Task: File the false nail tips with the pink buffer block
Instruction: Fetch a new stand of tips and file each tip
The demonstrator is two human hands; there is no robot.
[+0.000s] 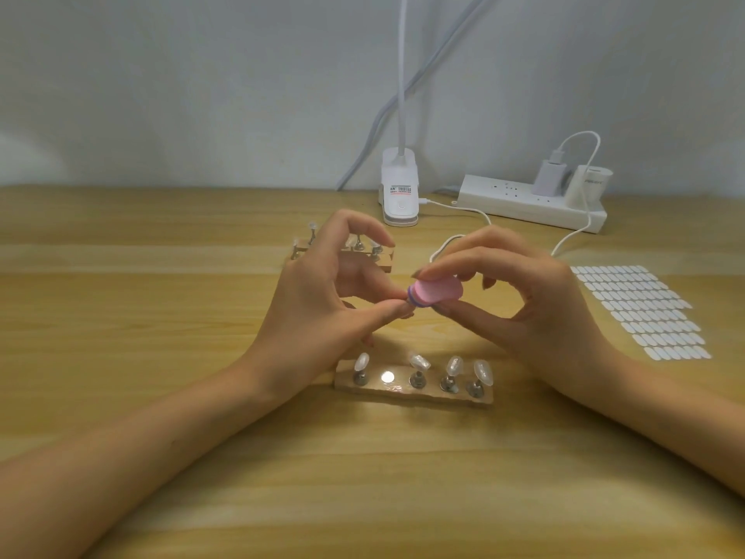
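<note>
Right hand (536, 304) pinches the buffer (437, 293); left hand (318, 304) pinches a tip, hidden by fingers, at its left edge, between near stand (379, 391) and far stand (386, 263).

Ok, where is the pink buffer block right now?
Head view, centre: the pink buffer block is held up, pinched by the right hand, its purple-edged end at the fingertips of the left hand, above the near nail-tip stand.
</note>
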